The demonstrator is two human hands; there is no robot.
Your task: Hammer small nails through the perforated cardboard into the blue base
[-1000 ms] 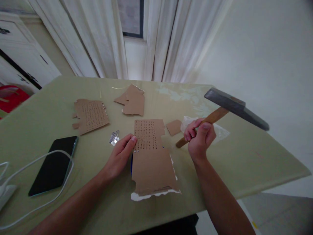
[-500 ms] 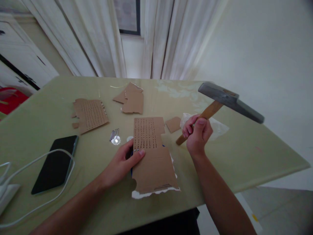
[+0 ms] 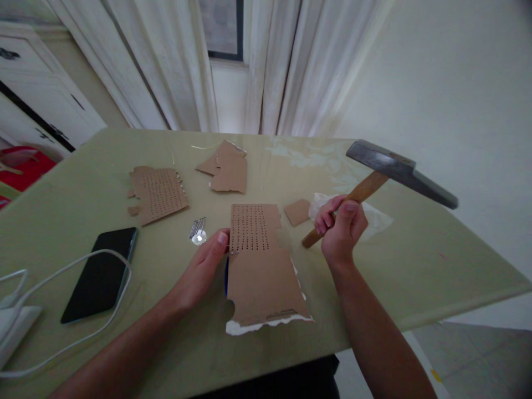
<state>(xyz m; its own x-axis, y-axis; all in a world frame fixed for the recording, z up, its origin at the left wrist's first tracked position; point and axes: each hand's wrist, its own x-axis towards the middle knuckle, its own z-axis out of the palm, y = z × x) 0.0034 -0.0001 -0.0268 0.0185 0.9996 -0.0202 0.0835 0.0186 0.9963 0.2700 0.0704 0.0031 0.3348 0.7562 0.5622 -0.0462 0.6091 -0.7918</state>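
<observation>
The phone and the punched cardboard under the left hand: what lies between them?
In the head view, a small bunch of nails lies on the table between them.

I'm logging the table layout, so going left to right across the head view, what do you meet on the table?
White cable → black phone → perforated cardboard piece → nails → left hand → large cardboard sheet → right hand → hammer head.
</observation>
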